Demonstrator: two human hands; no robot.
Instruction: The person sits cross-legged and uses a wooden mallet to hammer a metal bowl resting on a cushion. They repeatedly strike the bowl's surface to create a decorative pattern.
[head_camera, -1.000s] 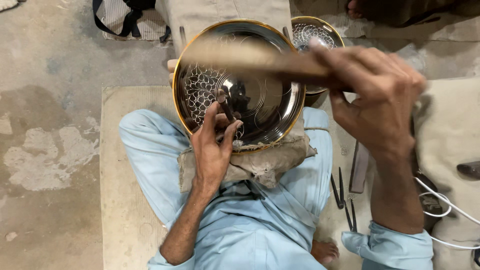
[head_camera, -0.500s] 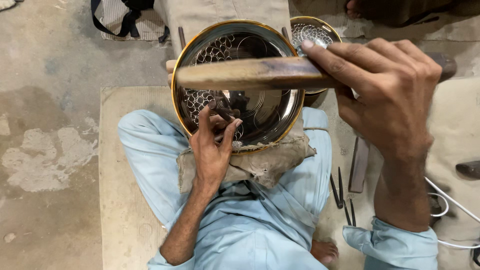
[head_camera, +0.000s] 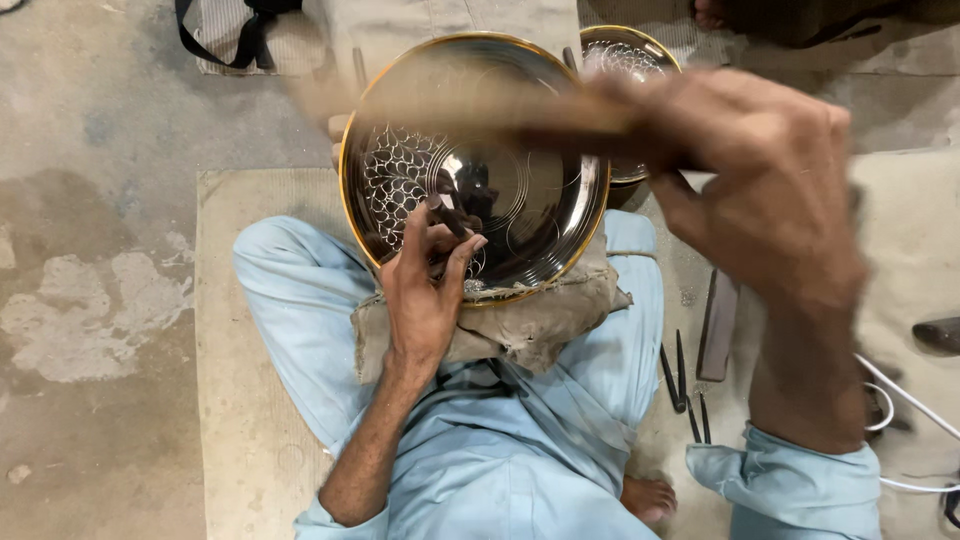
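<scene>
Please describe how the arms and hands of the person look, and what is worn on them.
Both hands are bare: no gloves, rings or watch show on the left hand or the right hand. The forearms are bare too. Light blue sleeves are rolled up; the right one bunches below the forearm.

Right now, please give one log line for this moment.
left hand: holds punch on plate | right hand: holds wooden stick, blurred

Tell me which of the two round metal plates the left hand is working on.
The large plate on the lap, where the left hand holds a small tool; the smaller plate lies behind it, untouched.
</scene>
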